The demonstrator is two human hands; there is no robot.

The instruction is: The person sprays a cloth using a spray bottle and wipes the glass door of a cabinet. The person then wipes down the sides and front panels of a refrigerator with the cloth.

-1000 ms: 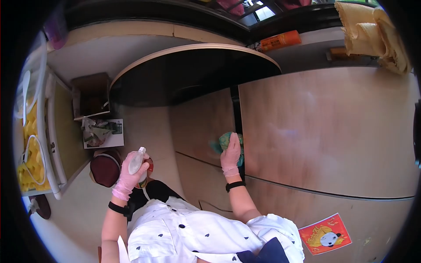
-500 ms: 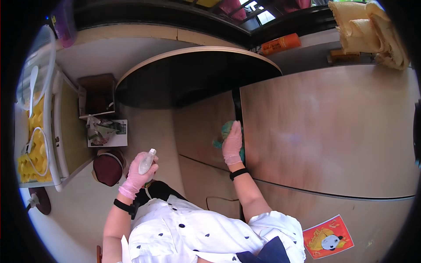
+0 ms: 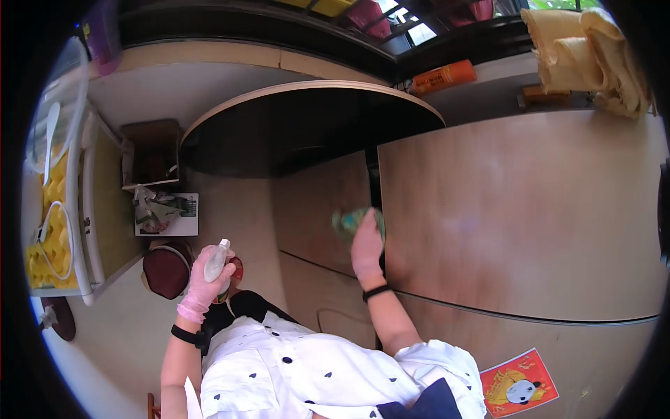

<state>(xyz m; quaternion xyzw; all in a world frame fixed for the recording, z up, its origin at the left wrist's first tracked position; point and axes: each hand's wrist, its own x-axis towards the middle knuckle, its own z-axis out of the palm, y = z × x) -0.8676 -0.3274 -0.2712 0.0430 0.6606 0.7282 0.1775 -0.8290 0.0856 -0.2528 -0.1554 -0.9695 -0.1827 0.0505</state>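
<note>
My left hand (image 3: 206, 279), in a pink glove, is closed around a spray bottle (image 3: 216, 265) with a white nozzle, held low in front of the dark cushioned stool. My right hand (image 3: 366, 249), also gloved in pink, grips a green cloth (image 3: 352, 221) against a brown wood-look cabinet (image 3: 516, 216). The cloth lies over the narrower panel (image 3: 324, 199), beside the dark upright gap between panels. Motion blurs the cloth's left end.
A round black tabletop (image 3: 244, 140) leans behind the cabinet. At left stand a clear-lidded container (image 3: 84, 202) with yellow contents, an open box (image 3: 150, 150) and a maroon stool (image 3: 167, 270). An orange canister (image 3: 444, 77) and a beige cloth (image 3: 579, 52) are at the back. A panda picture (image 3: 519, 385) is stuck low right.
My right hand has slid slightly down with the cloth, which now reaches further left across the narrower panel. My left hand, still holding the bottle, has shifted a little left.
</note>
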